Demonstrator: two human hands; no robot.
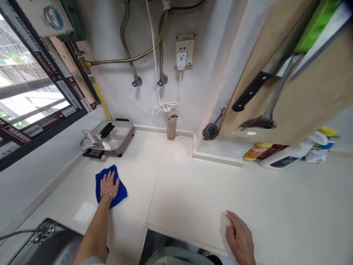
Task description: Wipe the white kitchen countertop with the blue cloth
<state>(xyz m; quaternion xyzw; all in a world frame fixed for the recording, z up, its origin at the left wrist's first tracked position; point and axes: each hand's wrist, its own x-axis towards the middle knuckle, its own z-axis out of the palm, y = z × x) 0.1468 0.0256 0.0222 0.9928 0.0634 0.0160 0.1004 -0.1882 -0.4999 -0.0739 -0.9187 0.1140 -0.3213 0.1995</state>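
Note:
A blue cloth (120, 197) lies on the white countertop (171, 176) at the left. My left hand (109, 184) rests flat on it with the fingers spread, a bracelet round the wrist. Over the counter near its front edge, at the right, is my right hand (239, 235), its fingers loosely curved and apart, holding nothing. An electric pan with a glass lid (121, 132) stands beyond the cloth, a crumpled clear plastic bag (92, 138) on its left side.
A bottle (172, 127) stands by the back wall. The sink (60, 243) is at the lower left. A hanging scrubber (210, 131), a knife (252, 90) and a ladle (261, 120) hang at the right, above cleaning bottles (286, 156).

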